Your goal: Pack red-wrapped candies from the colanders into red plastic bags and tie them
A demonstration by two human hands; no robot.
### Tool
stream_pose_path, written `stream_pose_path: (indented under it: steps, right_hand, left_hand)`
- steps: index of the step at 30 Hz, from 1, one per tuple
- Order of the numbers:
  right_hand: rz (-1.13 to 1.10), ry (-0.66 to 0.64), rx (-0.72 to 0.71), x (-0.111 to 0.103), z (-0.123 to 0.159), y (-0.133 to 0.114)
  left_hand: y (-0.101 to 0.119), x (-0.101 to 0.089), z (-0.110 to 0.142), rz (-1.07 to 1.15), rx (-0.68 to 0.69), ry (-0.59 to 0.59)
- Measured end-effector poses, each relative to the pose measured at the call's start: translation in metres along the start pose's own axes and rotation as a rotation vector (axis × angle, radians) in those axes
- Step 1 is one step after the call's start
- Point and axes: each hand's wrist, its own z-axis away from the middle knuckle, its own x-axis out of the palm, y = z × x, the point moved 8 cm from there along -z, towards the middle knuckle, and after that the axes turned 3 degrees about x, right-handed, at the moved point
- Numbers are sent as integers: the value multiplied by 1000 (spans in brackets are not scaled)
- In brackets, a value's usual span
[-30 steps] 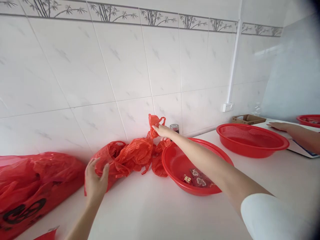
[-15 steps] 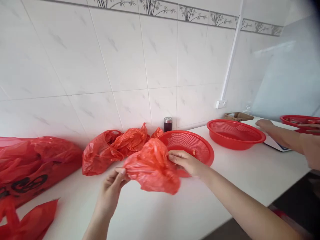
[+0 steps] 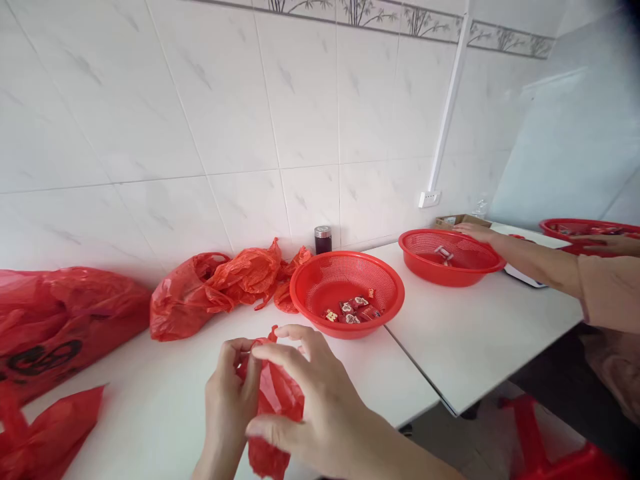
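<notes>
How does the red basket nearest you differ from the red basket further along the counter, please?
The near basket holds several wrapped sweets in a heap; the far basket shows only one or two. No hand touches the near basket, while a co-worker's hand rests at the far basket's back rim. Crumpled red bags lie against the near one only. Both are round red mesh.

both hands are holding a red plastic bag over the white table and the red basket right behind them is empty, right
Not quite. In the head view the left hand and right hand do hold the red plastic bag over the white table, but the red basket behind them is not empty: several wrapped candies lie in it.
</notes>
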Motion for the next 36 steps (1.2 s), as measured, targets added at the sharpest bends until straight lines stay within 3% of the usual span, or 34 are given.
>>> stream_pose_path:
  steps: [3,5,7,10,16,19,22,24,28,30,33,36]
  right_hand:
    - [211,-155,90,20,-2,55]
    - [296,-220,155,21,5,94]
    - [342,-207,200,9,14,121]
    - [394,-184,262,-15,28,144]
    - [321,-252,332,-26,42,145]
    - [210,-269,235,-17,38,125]
    - [164,-349,115,-3,34,109]
    - [209,-378,90,2,34,112]
    - [328,-418,144,-10,45,140]
    - [340,-481,206,-27,55,151]
    - [193,-583,273,-59,57,145]
    - [21,-502,249,-97,18,137]
  left_hand:
    - [13,-5,2,-117,78,48]
    - [14,-6,-1,-219,153,19]
    - [10,-5,-5,-295,249,-50]
    - [-2,-7,-9,-305,372,-133]
    - [-29,6,-3,-584,510,-248]
    - [-22,27,10,-772,685,-264]
    - [-11,48,20,-802,798,-370]
    - [-11,55,19,-742,730,-501]
    - [-40,48,12,-383,219,-756]
    - [-57,40,14,-157,22,-770]
    - [-74,32,16,51,-108,-690]
    - [-83,33,22,158,-227,-647]
